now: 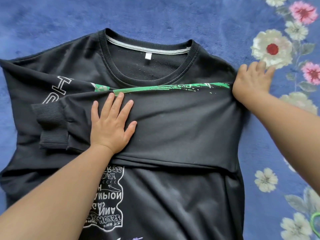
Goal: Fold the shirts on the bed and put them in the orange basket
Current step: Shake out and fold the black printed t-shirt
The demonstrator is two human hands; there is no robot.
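The black sweatshirt lies spread on the blue floral bedcover, neck away from me, with one sleeve folded across the chest. My left hand presses flat on that sleeve, fingers straight and spread. My right hand rests at the shoulder fold, fingers loosely splayed, gripping nothing. I judge the folding barely begun: the other sleeve and body remain, and the orange basket isn't in view.
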